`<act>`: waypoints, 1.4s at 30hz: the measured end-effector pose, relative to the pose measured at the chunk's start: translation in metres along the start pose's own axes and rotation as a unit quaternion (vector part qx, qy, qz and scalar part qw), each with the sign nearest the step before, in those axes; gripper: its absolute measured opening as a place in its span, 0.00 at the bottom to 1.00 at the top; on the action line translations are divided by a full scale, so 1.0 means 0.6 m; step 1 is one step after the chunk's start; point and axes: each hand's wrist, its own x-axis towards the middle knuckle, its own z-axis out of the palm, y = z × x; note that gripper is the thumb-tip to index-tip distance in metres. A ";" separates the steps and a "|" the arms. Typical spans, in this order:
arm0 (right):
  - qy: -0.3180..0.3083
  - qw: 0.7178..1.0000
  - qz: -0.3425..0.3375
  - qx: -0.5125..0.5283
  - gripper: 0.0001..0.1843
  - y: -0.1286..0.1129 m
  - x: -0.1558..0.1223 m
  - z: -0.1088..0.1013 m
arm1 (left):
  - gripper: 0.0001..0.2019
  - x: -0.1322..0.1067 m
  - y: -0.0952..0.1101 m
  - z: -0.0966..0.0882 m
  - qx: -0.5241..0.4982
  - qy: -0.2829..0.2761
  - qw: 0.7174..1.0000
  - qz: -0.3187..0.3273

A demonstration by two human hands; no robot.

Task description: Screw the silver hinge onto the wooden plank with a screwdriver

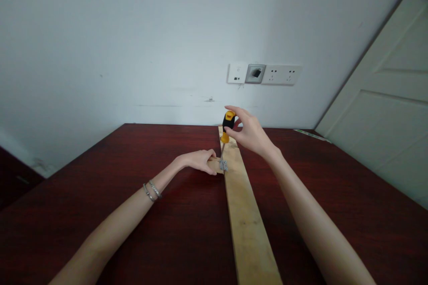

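A long pale wooden plank lies lengthwise on the dark red table. A small metal hinge sits at its left edge, joining it to a small wooden block. My left hand is closed over that block, pressing it against the plank. My right hand grips the yellow and black handle of a screwdriver, held upright with its thin shaft reaching down to the hinge.
A white wall stands behind the table with a row of wall sockets. A white door is at the right. A thin strip lies at the table's far right edge.
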 end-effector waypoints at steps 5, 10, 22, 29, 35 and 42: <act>-0.004 1.000 0.001 -0.026 0.30 0.001 -0.001 0.001 | 0.34 -0.001 0.001 0.000 0.000 0.001 1.000 -0.001; -0.008 0.999 -0.005 -0.044 0.26 -0.001 -0.001 -0.003 | 0.33 -0.002 0.003 -0.001 0.007 0.006 1.000 0.002; 0.010 0.998 -0.023 -0.060 0.26 0.004 -0.003 -0.002 | 0.34 -0.003 0.004 -0.003 0.005 0.002 1.000 -0.002; -0.008 0.999 -0.027 -0.032 0.31 0.009 -0.002 -0.002 | 0.33 -0.001 0.001 0.000 0.000 0.005 1.000 0.005; -0.004 0.999 -0.016 -0.043 0.30 0.008 -0.003 0.003 | 0.33 -0.003 0.005 -0.003 0.006 0.002 1.000 -0.001; 0.003 1.000 -0.014 -0.022 0.29 0.013 -0.001 0.003 | 0.33 -0.003 0.003 -0.002 0.009 0.006 1.000 0.010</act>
